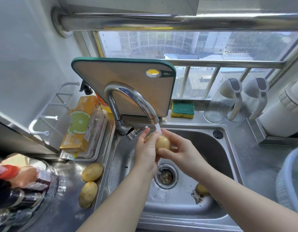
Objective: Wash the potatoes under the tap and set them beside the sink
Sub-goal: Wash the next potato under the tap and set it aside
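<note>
Left hand (145, 152): fingers cup potato (163, 142) under tap (128, 101)
Right hand (181, 151): fingers curl round it
Desk (68, 203), sink's (215, 153) left edge: two potatoes (92, 172) (87, 195)

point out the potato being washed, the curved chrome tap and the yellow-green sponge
yellow potato under the water (163, 142): head view, bare skin
curved chrome tap (126, 89): head view, arch top
yellow-green sponge (183, 108): head view, green top
</note>
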`<control>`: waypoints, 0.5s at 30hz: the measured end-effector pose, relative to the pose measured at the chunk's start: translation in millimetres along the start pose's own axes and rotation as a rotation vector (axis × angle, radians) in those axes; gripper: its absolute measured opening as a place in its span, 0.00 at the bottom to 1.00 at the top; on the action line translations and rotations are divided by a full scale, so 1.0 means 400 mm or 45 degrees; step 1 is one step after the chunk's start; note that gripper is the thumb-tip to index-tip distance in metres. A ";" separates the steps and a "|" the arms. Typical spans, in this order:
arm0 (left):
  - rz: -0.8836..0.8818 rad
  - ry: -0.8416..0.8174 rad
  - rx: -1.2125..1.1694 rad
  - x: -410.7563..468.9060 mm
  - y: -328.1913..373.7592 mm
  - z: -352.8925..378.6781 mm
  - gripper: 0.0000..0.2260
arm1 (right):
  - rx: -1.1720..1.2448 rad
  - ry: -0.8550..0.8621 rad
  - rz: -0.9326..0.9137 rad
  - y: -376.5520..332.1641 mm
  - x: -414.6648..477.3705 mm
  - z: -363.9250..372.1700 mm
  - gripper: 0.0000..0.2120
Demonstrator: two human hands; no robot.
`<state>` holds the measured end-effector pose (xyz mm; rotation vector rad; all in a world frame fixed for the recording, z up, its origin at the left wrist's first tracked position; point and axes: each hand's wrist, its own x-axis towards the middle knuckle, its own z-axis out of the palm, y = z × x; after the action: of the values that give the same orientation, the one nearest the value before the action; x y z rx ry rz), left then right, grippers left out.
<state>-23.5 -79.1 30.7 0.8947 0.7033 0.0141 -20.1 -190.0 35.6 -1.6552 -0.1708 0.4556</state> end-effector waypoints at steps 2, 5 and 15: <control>-0.063 0.152 0.007 0.005 0.002 0.015 0.12 | -0.236 0.015 -0.123 0.013 -0.007 0.006 0.33; -0.233 0.299 0.054 0.001 0.011 0.021 0.08 | -0.478 0.026 -0.357 0.039 -0.015 0.002 0.34; 0.000 0.235 0.064 -0.019 0.024 0.046 0.12 | -0.232 0.014 0.012 0.008 0.002 0.008 0.23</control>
<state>-16.3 -88.0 49.3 0.9496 0.8788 0.0802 -21.1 -187.1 32.0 -1.8372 -0.2007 0.4486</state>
